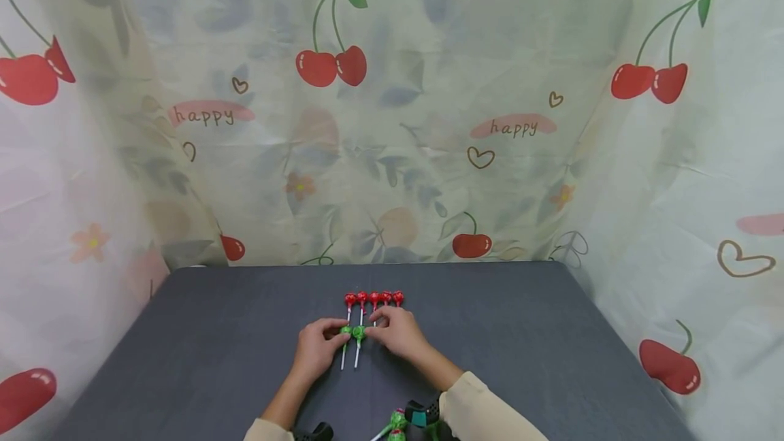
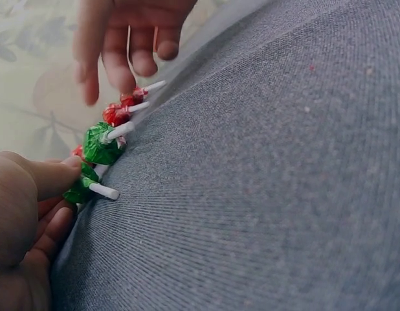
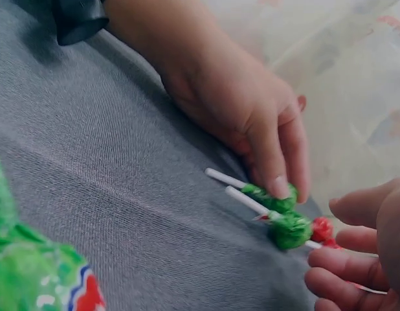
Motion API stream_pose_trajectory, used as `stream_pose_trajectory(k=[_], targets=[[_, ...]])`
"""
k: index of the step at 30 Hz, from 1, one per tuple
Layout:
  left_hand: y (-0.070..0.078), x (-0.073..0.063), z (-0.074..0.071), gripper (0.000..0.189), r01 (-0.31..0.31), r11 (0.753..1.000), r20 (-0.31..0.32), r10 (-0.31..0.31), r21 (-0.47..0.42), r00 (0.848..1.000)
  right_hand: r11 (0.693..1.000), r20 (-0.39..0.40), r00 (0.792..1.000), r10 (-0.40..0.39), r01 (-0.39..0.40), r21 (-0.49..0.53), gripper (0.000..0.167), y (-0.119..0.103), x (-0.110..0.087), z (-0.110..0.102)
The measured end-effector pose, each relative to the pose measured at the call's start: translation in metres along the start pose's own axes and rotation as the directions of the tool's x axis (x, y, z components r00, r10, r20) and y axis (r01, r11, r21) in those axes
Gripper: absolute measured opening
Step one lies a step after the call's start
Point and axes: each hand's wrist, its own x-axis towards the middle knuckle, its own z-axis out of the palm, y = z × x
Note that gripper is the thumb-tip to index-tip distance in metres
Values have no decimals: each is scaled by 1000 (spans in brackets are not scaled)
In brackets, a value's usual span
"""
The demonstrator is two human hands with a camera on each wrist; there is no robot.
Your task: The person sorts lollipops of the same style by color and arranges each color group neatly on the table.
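My left hand (image 1: 317,348) pinches the head of a green-wrapped lollipop (image 2: 85,184) between thumb and fingers, its white stick pointing toward me. Right beside it lies a second green lollipop (image 3: 290,230), also with its stick toward me. My right hand (image 1: 399,333) is just right of that second one, its fingers loosely bent and apart with nothing between them. Beyond both hands, several red lollipops (image 1: 363,297) lie side by side in a row. Some of their sticks are hidden behind my right hand.
More green lollipops (image 1: 397,419) lie at the near edge, partly covered by my right wrist and its strap. A dark grey cloth (image 1: 490,339) covers the table. Printed curtains (image 1: 392,121) enclose the back and both sides.
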Motion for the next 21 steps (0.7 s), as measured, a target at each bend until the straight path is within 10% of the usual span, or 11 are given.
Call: stream_pose_trajectory(k=[11, 21], targets=[[1, 0, -1, 20, 2, 1000, 3, -2, 12, 1000, 988, 190, 978, -83, 106, -113, 20, -8, -21, -31], [1, -1, 1, 20, 0, 1000, -9, 1, 30, 1000, 973, 464, 886, -22, 125, -192, 18, -16, -47, -50]])
